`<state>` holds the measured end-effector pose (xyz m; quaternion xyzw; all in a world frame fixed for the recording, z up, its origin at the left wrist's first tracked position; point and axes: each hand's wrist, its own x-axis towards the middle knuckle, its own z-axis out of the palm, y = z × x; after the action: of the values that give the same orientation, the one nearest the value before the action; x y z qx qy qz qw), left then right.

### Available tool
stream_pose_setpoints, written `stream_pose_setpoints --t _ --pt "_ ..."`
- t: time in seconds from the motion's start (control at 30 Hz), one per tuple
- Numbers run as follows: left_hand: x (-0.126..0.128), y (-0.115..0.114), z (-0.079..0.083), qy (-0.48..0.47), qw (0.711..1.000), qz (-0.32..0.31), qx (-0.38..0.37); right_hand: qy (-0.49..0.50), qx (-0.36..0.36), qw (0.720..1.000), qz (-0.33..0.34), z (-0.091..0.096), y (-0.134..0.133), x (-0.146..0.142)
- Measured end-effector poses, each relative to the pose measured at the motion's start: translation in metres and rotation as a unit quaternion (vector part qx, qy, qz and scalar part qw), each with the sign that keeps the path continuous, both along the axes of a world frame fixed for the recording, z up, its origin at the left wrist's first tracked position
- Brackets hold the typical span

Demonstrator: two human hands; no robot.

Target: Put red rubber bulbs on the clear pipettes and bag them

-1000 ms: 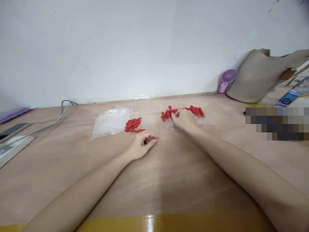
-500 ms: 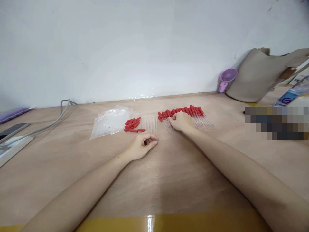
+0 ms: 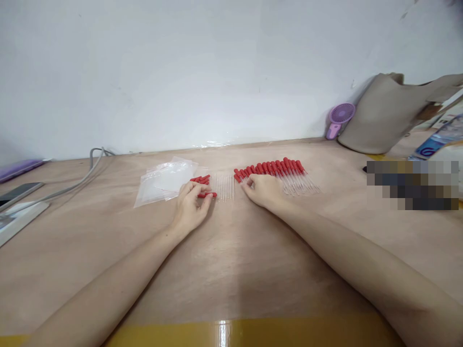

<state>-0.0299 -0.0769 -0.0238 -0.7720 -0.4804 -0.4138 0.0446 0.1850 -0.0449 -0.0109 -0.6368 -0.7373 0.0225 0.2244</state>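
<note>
My left hand (image 3: 191, 205) reaches over a small pile of red rubber dropper bulbs (image 3: 204, 178). Its thumb and fingers are apart, with one red bulb (image 3: 210, 195) lying between them. Beside this pile lies a row of bare clear glass dropper tubes (image 3: 223, 187). My right hand (image 3: 265, 190) is at the left part of a row of droppers with red bulbs (image 3: 285, 168), loosely curled, thumb and forefinger slightly apart. It covers some of their glass stems, and nothing shows between its fingertips.
Clear plastic bags (image 3: 164, 178) lie left of the bulbs. A grey cable (image 3: 75, 185), a phone (image 3: 21, 193) and a purple case (image 3: 21, 169) are at the far left. By the wall stand a purple hand fan (image 3: 340, 115), a beige bag (image 3: 383, 113) and a bottle (image 3: 434, 142).
My left hand has moved left and away from me, from in front of the glass tubes to the bulbs. My right hand has shifted left along the dropper row.
</note>
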Motion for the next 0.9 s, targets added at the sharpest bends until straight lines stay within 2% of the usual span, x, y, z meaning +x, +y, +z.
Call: stream_pose_setpoints --t 0.1,0.3,0.5,0.57,0.7,0.9 --pt "-0.011 0.007 -0.002 0.007 0.999 0.028 -0.044 -0.01 -0.005 1.0 0.024 -0.001 -0.003 -0.014" --pt "-0.018 0.014 -0.01 -0.027 0.994 0.008 -0.108 -0.03 -0.061 0.998 0.009 0.0 0.006 -0.037" --pt "-0.018 0.019 -0.007 0.082 0.996 -0.006 -0.036 -0.016 -0.109 0.994 -0.008 0.007 0.016 -0.047" --pt "-0.018 0.022 -0.008 0.097 0.994 -0.027 -0.044 -0.005 -0.128 0.992 -0.013 0.009 0.018 -0.048" --pt "-0.017 0.024 -0.009 0.087 0.991 -0.056 -0.081 0.013 -0.152 0.988 -0.007 0.01 0.02 -0.047" --pt "-0.017 0.02 -0.005 0.044 0.995 -0.05 -0.075 0.032 -0.155 0.987 0.021 0.019 0.013 -0.035"
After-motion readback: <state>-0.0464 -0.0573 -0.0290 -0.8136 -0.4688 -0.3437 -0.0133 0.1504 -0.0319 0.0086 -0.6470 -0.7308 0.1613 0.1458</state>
